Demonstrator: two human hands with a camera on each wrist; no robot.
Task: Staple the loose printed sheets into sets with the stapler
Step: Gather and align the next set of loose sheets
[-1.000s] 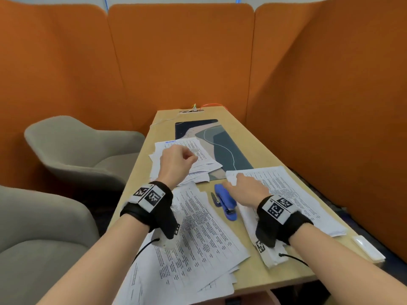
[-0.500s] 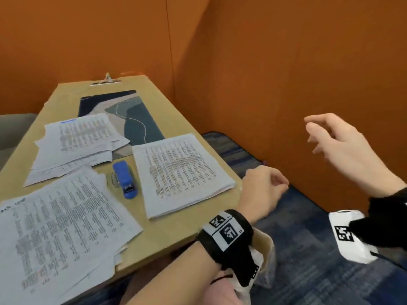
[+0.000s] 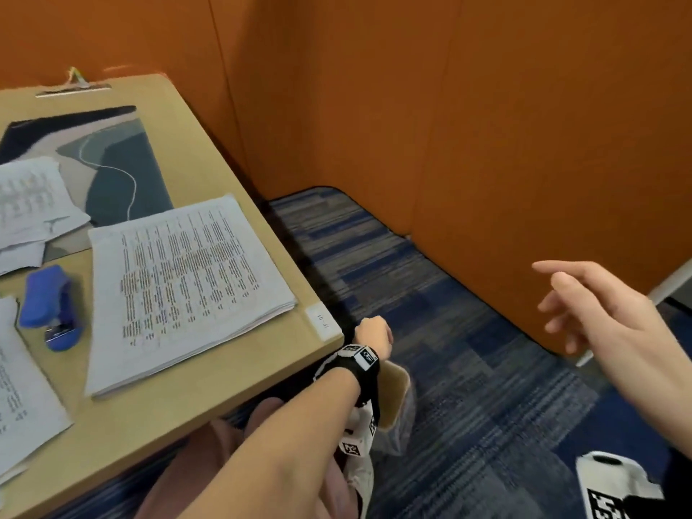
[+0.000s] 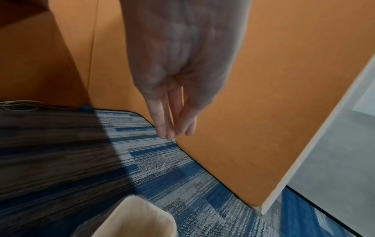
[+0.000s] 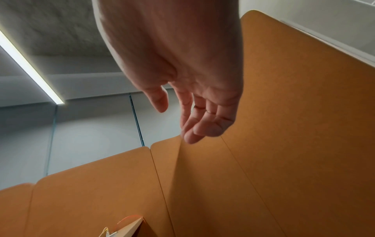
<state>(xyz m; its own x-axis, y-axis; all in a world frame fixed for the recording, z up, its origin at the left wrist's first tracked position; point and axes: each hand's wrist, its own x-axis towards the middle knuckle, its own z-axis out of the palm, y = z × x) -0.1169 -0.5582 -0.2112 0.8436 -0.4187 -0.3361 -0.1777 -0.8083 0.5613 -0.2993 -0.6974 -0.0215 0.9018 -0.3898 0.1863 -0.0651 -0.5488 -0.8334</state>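
Observation:
The blue stapler [image 3: 48, 307] lies on the wooden table [image 3: 209, 174], untouched, between piles of printed sheets. A neat stack of sheets [image 3: 187, 290] sits to its right near the table corner. A looser pile [image 3: 26, 204] lies behind it and another [image 3: 18, 387] in front. My left hand [image 3: 372, 331] hangs below the table's right corner over the carpet, fingers [image 4: 162, 115] pointing straight down and holding nothing. My right hand [image 3: 561, 301] is raised in the air far to the right, fingers [image 5: 194, 126] relaxed and empty.
A cream-coloured container lined with clear plastic [image 3: 397, 383] stands on the blue striped carpet [image 3: 468, 387] just under my left wrist. Orange padded partitions [image 3: 449, 125] close in the back and right. A patterned desk mat [image 3: 116, 170] lies on the table.
Both hands have left the papers and swung right, off the table. The left hand has dropped beside the table corner and uncurled its fingers. The right hand stays raised. My view has turned right.

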